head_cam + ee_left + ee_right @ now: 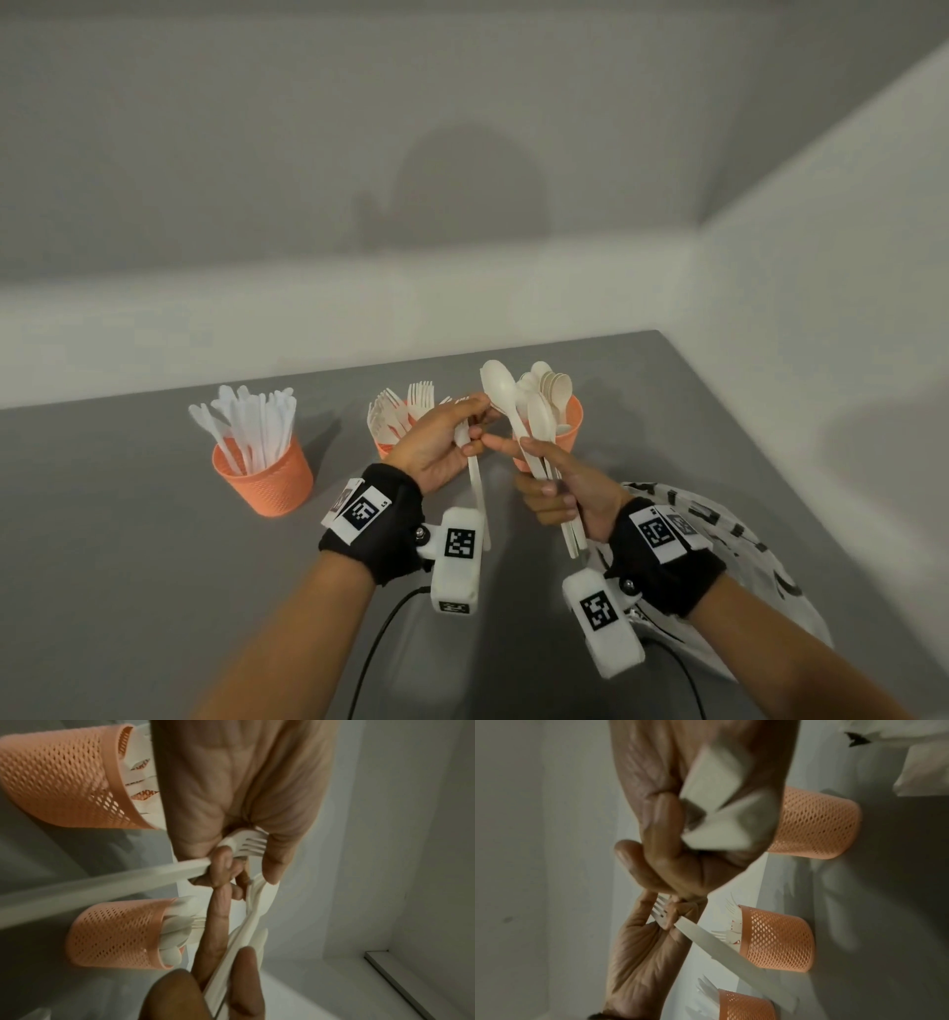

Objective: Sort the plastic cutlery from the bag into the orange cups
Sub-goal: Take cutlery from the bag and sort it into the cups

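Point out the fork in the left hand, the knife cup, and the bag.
fork [248, 843], left wrist view, on its tines.
knife cup [272, 480], head view, on its mesh wall.
bag [770, 575], head view, on its printed plastic.

Above the grey bench [128, 514], the left hand [436, 447] pinches one white plastic fork [475, 478]; the right hand [557, 488] grips a bundle of cream plastic spoons [518, 406] before three orange mesh cups [267, 478].

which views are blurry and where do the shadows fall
Head view: sharp, dim; a large soft shadow on the grey wall, walls bowed by the wide lens. Left wrist view: the white plastic fork is fairly sharp, its handle streaked with blur. Right wrist view: the white cutlery handles in the right hand are smeared; orange mesh cups cast shadows on the table.
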Demonstrator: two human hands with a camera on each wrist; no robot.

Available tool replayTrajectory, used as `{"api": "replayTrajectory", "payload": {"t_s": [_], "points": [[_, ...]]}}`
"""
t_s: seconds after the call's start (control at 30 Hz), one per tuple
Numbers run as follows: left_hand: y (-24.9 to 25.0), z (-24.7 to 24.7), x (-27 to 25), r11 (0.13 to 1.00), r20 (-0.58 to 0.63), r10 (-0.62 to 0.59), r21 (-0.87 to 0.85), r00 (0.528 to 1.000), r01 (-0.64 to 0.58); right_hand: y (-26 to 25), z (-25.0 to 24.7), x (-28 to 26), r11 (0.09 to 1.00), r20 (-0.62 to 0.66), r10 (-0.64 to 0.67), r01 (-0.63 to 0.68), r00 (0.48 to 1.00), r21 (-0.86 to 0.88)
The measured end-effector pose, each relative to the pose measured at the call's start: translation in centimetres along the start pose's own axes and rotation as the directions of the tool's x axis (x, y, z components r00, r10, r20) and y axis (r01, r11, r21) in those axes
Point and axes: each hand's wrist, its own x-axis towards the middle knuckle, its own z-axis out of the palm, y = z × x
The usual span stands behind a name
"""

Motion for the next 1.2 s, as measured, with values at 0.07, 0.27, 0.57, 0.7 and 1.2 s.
{"api": "replayTrajectory", "payload": {"t_s": [0.07,0.27,0.57,0.7,1.2], "points": [[0.0,0.4,0.0,1.0,0.012,-0.004,0.014,1.0,0.004,-0.1,-0.4,-0.3,1.0,0.004,0.015,-0.015,1.0,0.013],[-0.4,0.9,0.4,0.986,0.064,-0.018,0.164,0.998,0.008,-0.3,-1.2,-0.9,0.996,0.072,0.049,-0.054,0.996,0.072],[-1.2,2.3,1.6,0.963,0.039,0.088,0.254,0.995,-0.095,-0.6,-0.4,-0.9,0.979,0.192,0.056,-0.092,0.98,0.183],[-1.3,3.1,1.8,0.897,-0.077,0.217,0.41,0.973,-0.167,-0.7,0.1,-0.6,0.998,-0.083,0.022,-0.027,0.996,-0.051],[-1.8,4.2,2.4,0.489,-0.165,0.599,0.85,0.784,-0.195,-0.5,1.3,0.8,0.947,-0.324,-0.245,0.155,0.914,-0.28]]}}
